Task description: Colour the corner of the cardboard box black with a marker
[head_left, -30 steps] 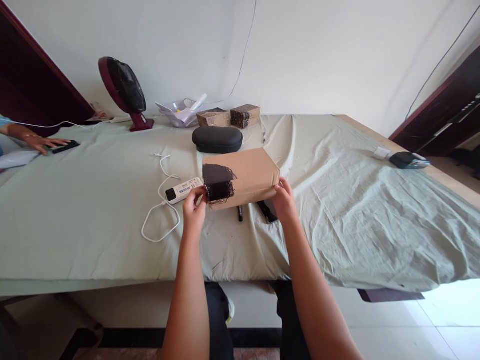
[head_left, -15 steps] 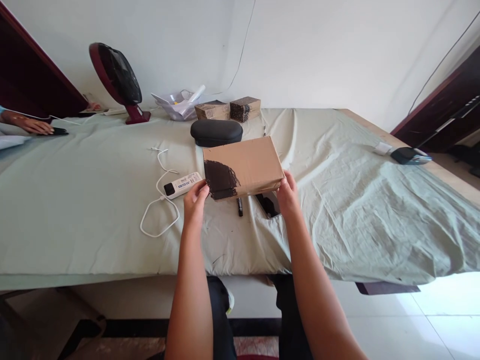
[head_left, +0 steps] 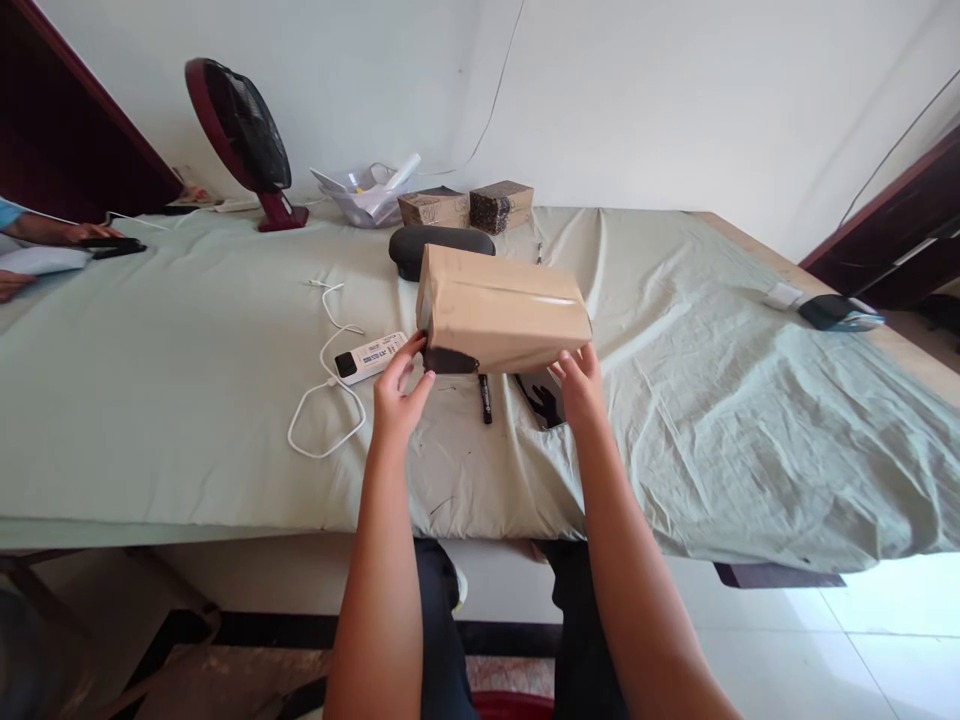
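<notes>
A brown cardboard box point(head_left: 502, 305) is held up over the table, tilted, between both hands. My left hand point(head_left: 401, 390) grips its lower left corner, beside a black-coloured patch. My right hand point(head_left: 579, 378) has its fingers at the lower right corner. Below the box lie a black marker point(head_left: 485, 400) and a dark phone point(head_left: 541, 400), each partly covered by it. Left of my left hand is a white power strip point(head_left: 370, 358) with a looped white cable point(head_left: 291, 425). Behind the box sits a black zip case point(head_left: 409, 250).
Two small boxes point(head_left: 501, 205) and a clear plastic basket point(head_left: 367, 205) stand along the wall beside a dark red fan point(head_left: 247, 140). At far left, another person's hand point(head_left: 90, 233) touches a black object. A dark pouch point(head_left: 838, 312) lies at the right on the green cloth point(head_left: 720, 400).
Both hands have turned the box, so its broad face with the black patch has swung out of sight and a plain brown side shows. The view has shifted slightly.
</notes>
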Motion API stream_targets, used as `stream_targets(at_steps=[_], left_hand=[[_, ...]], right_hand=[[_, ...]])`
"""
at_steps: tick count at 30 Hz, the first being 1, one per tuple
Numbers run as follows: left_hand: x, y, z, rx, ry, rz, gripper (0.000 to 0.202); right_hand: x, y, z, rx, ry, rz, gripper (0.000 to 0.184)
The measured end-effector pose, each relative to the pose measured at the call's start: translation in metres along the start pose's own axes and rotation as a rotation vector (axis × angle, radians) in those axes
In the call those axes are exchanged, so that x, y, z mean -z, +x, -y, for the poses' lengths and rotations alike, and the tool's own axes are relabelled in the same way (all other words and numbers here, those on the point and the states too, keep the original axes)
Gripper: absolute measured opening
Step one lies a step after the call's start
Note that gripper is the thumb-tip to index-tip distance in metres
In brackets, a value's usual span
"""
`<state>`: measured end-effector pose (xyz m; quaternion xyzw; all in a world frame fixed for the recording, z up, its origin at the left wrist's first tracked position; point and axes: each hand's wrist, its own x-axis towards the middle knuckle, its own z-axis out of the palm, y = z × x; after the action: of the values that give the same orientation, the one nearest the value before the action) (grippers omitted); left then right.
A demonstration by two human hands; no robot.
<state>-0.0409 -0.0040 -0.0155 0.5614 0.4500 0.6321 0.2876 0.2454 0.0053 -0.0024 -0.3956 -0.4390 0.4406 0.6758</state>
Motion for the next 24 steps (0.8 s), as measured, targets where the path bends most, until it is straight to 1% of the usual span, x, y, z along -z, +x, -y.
stream_targets(at_steps=[4, 7, 8, 10, 12, 13, 16, 18, 19, 21, 24], left_hand=[[-0.005, -0.001, -0.005, -0.151, 0.131, -0.119, 0.038], [-0.006, 0.001, -0.012, -0.223, 0.179, -0.197, 0.031], [-0.006, 0.001, -0.014, -0.227, 0.18, -0.218, 0.028], [-0.004, 0.003, -0.017, -0.185, 0.147, -0.241, 0.023], [-0.003, 0.004, -0.016, -0.102, 0.061, -0.249, 0.019], [-0.003, 0.005, -0.015, -0.052, 0.014, -0.249, 0.022], [-0.003, 0.005, -0.012, 0.105, -0.093, -0.201, 0.051], [-0.003, 0.004, -0.011, 0.155, -0.133, -0.124, 0.069], [-0.003, 0.003, -0.011, 0.153, -0.145, -0.08, 0.074], [-0.001, 0.002, -0.012, 0.126, -0.158, -0.002, 0.074], [0.003, 0.0, -0.012, 0.13, -0.156, 0.1, 0.058]], right_hand=[[-0.002, -0.001, 0.0, -0.044, 0.109, 0.024, 0.067], [-0.005, -0.004, 0.004, -0.055, 0.096, 0.06, 0.06], [-0.006, -0.005, 0.006, -0.056, 0.077, 0.066, 0.057], [-0.009, -0.007, 0.01, -0.054, 0.048, 0.083, 0.058], [-0.011, -0.007, 0.011, -0.048, 0.041, 0.119, 0.064], [-0.011, -0.007, 0.011, -0.043, 0.044, 0.142, 0.066], [-0.01, -0.005, 0.007, -0.008, 0.037, 0.188, 0.068], [-0.007, -0.004, 0.005, 0.013, 0.009, 0.206, 0.063], [-0.006, -0.004, 0.004, 0.016, -0.003, 0.214, 0.061], [-0.003, -0.004, 0.004, -0.004, 0.0, 0.219, 0.061], [0.0, -0.002, 0.006, -0.062, 0.041, 0.172, 0.067]])
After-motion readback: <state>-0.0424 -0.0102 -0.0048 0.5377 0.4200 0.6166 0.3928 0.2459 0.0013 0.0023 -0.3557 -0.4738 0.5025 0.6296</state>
